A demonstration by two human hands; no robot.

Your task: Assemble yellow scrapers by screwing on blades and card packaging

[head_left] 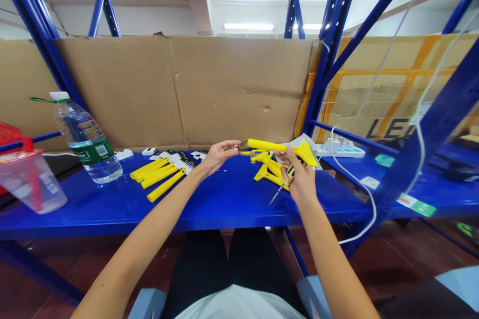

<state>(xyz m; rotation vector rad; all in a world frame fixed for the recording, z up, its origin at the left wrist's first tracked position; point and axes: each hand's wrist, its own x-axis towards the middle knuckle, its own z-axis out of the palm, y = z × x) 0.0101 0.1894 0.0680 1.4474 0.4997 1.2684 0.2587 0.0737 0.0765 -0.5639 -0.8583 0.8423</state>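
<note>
A yellow scraper lies across my right hand, its wide head to the right and its handle end to the left. In the same hand is a thin screwdriver, pointing down and left. My left hand is at the handle end, fingertips pinched together around something small and blurred that I cannot make out. Below the held scraper, several more yellow scrapers lie in a loose pile on the blue table. To the left of my left hand, several yellow handles lie side by side with black-and-white cards.
A tilted water bottle and a clear cup with a red straw stand on the left of the blue table. Cardboard walls the back. A white power strip and cable are at the right, beside a blue post.
</note>
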